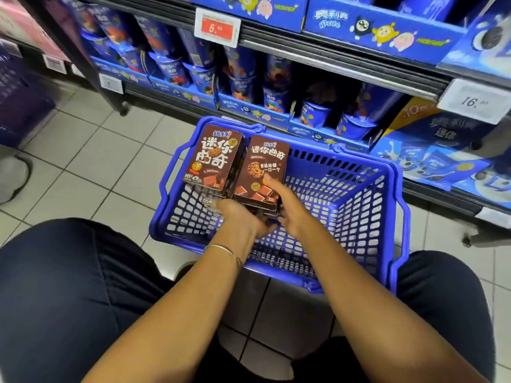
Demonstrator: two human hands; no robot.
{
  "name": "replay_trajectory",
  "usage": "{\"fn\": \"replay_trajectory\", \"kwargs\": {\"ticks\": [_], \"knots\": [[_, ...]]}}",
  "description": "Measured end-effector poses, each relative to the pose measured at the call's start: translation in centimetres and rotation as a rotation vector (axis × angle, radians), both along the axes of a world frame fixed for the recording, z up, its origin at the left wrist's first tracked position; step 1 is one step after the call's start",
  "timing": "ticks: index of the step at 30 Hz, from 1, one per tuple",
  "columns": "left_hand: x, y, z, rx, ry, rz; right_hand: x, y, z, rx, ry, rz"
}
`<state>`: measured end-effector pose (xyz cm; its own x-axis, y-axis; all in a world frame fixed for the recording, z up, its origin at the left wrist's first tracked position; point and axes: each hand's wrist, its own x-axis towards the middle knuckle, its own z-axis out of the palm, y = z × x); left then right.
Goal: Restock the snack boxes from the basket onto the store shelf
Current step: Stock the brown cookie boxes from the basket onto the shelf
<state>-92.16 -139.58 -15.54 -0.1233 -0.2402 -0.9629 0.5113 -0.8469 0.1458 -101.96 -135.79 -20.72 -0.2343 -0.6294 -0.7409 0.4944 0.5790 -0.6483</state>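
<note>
Left hand (239, 217) and right hand (289, 210) grip the snack boxes (213, 158) by their lower ends; held so low, they may topple into the basket (359, 186).

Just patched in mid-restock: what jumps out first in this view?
Two brown snack boxes stand side by side at the far left of the blue basket on the tiled floor, held at their lower ends by the left hand and the right hand. Behind the basket, blue cookie cups crowd the low shelf, and a red price tag hangs on the shelf rail above.
</note>
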Motion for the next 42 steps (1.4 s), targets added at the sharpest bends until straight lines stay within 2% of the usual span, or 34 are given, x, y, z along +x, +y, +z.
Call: {"fn": "replay_trajectory", "kwargs": {"ticks": [3, 11, 14, 17, 22, 33, 38, 42], "knots": [[-0.2, 0.0, -0.5, 0.043, -0.093, -0.04, -0.6, 1.0, -0.5, 0.006, -0.024, -0.003], [0.0, 0.4, -1.6, 0.009, -0.184, -0.291, -2.6, 2.5, -0.5, -0.066, -0.038, -0.017], [0.0, 0.8, -1.4, -0.025, -0.161, -0.373, -3.4, 2.8, -0.6, -0.09, 0.001, -0.109], [0.2, 0.7, -1.3, -0.044, -0.117, -0.412, -3.8, 2.5, -0.2, -0.105, 0.056, -0.021], [1.0, 0.4, -2.1, -0.063, -0.043, -0.28, -3.8, 1.3, 0.3, -0.116, 0.044, -0.041], [0.9, 0.9, -3.0, -0.155, 0.064, -0.282, -5.3, 3.9, -0.6, -0.112, -0.115, -0.113], [0.7, 1.0, -3.8, -0.174, 0.061, -0.363, -5.4, 5.9, -1.5, -0.134, -0.21, -0.153], [0.6, 1.4, -4.2, -0.167, 0.133, -0.452, -5.1, 6.4, -1.8, -0.158, -0.323, -0.226]]}}
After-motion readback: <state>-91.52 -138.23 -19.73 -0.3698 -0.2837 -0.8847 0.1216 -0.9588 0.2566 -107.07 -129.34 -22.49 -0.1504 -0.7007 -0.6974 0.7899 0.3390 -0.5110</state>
